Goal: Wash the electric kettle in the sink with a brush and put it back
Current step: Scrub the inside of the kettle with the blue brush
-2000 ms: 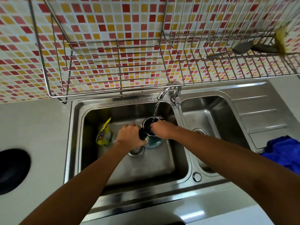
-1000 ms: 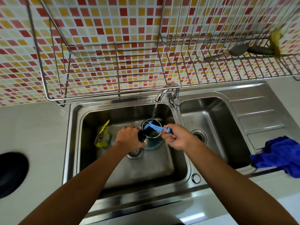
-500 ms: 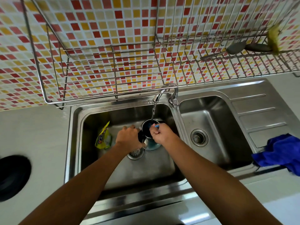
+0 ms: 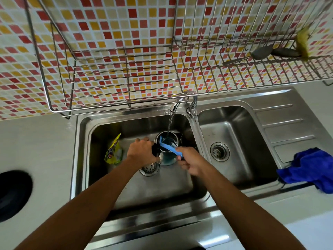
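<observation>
Kettle first: the small round stainless-steel electric kettle (image 4: 168,150) stands upright in the left basin of the double steel sink (image 4: 84,159), just beyond the drain strainer (image 4: 149,167) and directly under the curved chrome faucet (image 4: 177,103), whose thin stream of water falls straight into its open mouth.

In the head view, the only one given, the kettle sits between the two hands, a little farther from the person than either. Its long axis runs vertical, mouth up; the pouring spout points right and away, toward the divider between the basins, and the dark handle faces left. The left hand (image 4: 143,150) is closed around that handle, steadying the body. The right hand (image 4: 189,160) is closed on the near end of a slim blue plastic brush (image 4: 169,147), which slants up and left from the fist, across the rim, its head dipping inside the mouth near the left wall. Both hands touch the work, so neither is nearer in any useful sense; the scrubbing stroke, I judge, turns on keeping the brush aligned with the upright opening.

A yellow soap pouch (image 4: 113,152) leans at the basin's left side, well apart. A crumpled blue cloth (image 4: 310,168) lies on the drainboard, far right.
</observation>
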Tool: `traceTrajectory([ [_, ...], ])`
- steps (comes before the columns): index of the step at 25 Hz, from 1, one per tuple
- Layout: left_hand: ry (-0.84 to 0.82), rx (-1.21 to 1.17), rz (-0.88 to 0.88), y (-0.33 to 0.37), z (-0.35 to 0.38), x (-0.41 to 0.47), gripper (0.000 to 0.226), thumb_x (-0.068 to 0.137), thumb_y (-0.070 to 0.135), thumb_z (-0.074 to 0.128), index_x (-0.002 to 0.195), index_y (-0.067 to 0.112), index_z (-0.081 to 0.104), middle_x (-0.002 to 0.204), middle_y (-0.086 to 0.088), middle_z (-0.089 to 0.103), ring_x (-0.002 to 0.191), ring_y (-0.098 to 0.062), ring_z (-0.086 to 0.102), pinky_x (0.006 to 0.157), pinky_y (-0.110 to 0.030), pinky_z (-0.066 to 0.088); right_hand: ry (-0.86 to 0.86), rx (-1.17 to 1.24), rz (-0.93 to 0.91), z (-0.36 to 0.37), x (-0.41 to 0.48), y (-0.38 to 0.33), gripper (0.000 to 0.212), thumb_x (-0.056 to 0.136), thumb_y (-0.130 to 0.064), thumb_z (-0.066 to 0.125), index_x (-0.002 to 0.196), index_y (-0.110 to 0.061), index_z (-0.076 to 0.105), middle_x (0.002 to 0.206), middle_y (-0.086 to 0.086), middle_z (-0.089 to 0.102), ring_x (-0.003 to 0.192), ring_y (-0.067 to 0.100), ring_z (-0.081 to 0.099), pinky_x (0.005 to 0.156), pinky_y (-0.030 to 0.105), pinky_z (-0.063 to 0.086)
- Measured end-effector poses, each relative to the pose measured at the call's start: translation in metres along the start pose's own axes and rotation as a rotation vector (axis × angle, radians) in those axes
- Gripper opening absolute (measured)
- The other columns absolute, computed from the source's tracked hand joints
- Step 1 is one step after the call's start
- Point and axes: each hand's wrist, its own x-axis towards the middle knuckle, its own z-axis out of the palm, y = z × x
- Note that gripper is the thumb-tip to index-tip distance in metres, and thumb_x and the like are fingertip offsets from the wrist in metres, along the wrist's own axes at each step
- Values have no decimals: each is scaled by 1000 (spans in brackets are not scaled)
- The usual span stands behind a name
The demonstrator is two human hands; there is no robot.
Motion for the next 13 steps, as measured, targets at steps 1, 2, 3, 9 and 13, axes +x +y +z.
traceTrajectory([
  [1, 5, 8, -1, 1, -1, 0, 63, 76, 67, 63, 121, 24, 64, 113, -2, 61, 110, -30, 58, 85, -37, 51, 8, -166, -11, -1, 1, -7, 24, 98, -20, 45, 116, -8, 56, 60, 0, 45, 40, 7, 25, 37, 20, 15],
  [2, 10, 14, 0, 2, -2, 1, 63, 76, 67, 62, 121, 24, 65, 113, -2, 61, 110, -30, 58, 85, -37, 51, 15, -329, -29, -1, 2, -14, 26, 98, -20, 45, 116, -7, 57, 62, 2, 46, 40, 7, 28, 38, 21, 17],
  [3, 10, 19, 0, 3, -2, 1, 62, 77, 67, 62, 122, 24, 65, 114, -2, 61, 110, -30, 58, 84, -37, 51, 24, -517, -64, 1, 7, -20, 27, 98, -19, 44, 116, -5, 58, 66, 4, 48, 41, 8, 32, 39, 21, 21],
  [9, -6, 66, -2, 5, -6, 0, 65, 76, 72, 61, 124, 27, 64, 118, -2, 62, 111, -28, 58, 87, -37, 49, 102, -1676, -474, 23, 35, -41, 34, 94, -16, 48, 127, -9, 58, 120, 16, 64, 105, 34, 63, 84, 40, 51],
  [13, -4, 74, -7, 8, -6, -1, 64, 79, 68, 61, 127, 26, 63, 120, -3, 62, 112, -28, 57, 91, -36, 48, 139, -2130, -480, 30, 33, -50, 33, 95, -13, 49, 127, -7, 57, 126, 13, 62, 113, 31, 61, 86, 39, 50],
])
